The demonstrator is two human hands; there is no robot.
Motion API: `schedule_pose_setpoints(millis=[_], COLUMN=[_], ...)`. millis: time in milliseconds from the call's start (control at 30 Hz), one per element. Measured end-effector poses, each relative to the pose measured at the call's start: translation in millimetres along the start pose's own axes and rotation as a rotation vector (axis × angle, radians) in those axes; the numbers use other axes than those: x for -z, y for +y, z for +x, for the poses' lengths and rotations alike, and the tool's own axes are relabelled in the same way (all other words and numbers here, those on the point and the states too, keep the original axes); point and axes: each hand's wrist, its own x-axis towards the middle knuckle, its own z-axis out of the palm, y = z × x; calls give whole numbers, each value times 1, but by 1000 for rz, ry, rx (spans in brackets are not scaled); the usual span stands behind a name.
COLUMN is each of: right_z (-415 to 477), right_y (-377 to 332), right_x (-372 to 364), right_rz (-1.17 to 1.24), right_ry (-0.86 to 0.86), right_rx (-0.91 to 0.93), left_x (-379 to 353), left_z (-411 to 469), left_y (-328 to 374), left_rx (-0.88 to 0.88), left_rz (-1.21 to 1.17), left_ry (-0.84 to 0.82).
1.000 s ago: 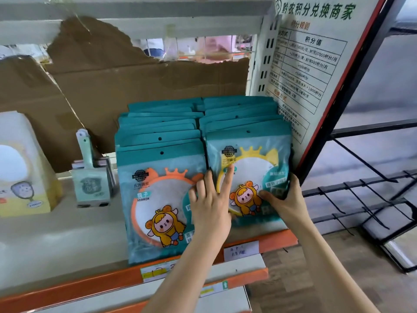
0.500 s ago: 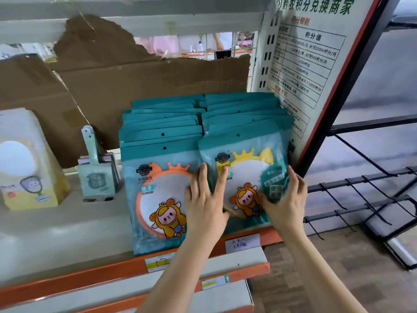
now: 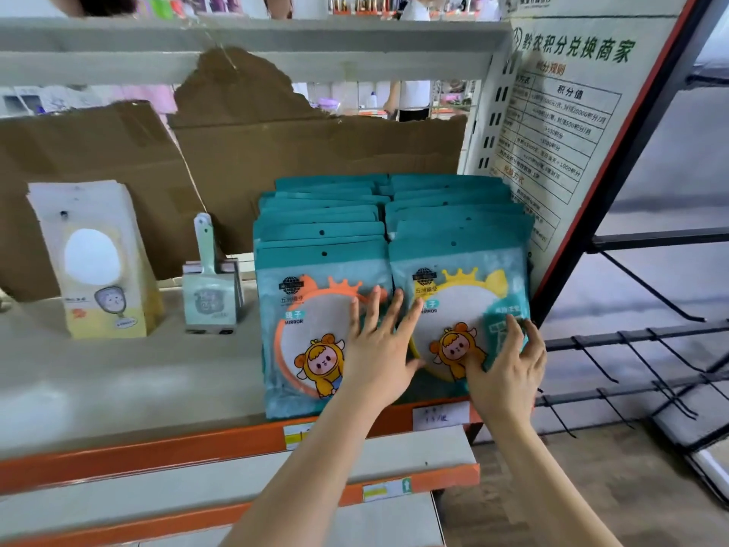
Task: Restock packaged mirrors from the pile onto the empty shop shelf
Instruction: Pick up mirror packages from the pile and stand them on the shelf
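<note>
Two rows of teal packaged mirrors stand upright on the grey shelf (image 3: 118,380) with the orange front edge. The left row's front pack (image 3: 303,329) shows an orange-rimmed mirror; the right row's front pack (image 3: 457,309) shows a yellow-rimmed one. My left hand (image 3: 378,349) lies flat with spread fingers across the seam between the two front packs. My right hand (image 3: 509,365) presses flat on the lower right of the yellow-rimmed pack, fingers straight, thumb on the cartoon figure.
A cream and yellow boxed mirror (image 3: 98,262) and a small green handled mirror pack (image 3: 211,294) stand at the left. Torn cardboard (image 3: 236,152) lines the back. A tilted signboard (image 3: 568,124) leans against the right row. Black wire racks (image 3: 651,373) are at the right.
The right front pack has been pushed upright and square against the row. My right hand shifted from its right edge onto its face. The camera moved closer and higher.
</note>
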Motion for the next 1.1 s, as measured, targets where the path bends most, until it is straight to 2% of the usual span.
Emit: schedule_pose_setpoints(millis=[133, 300, 433, 533, 767, 933, 1100], right_z=[-3, -5, -8, -17, -62, -117, -180], right_y=[-7, -32, -65, -100, -184, -253, -319], right_x=[2, 0, -7, -16, -53, -86, -111], right_rz=[-17, -78, -73, -47, 45, -62, -151], right_ry=[29, 33, -78, -159, -388, -587, -750], right_rx=[75, 272, 441, 496, 681, 824, 855], left_x=[6, 12, 28, 38, 54, 70, 86], left_z=[-7, -28, -55, -79, -155, -214, -276], left_y=[-4, -27, -59, -88, -158, -216, -277], left_rx=[56, 265, 428, 545, 827, 982, 1049], left_rz=[-44, -88, -103, -98, -10, 12, 12], left_ry=[11, 87, 112, 118, -105, -120, -107])
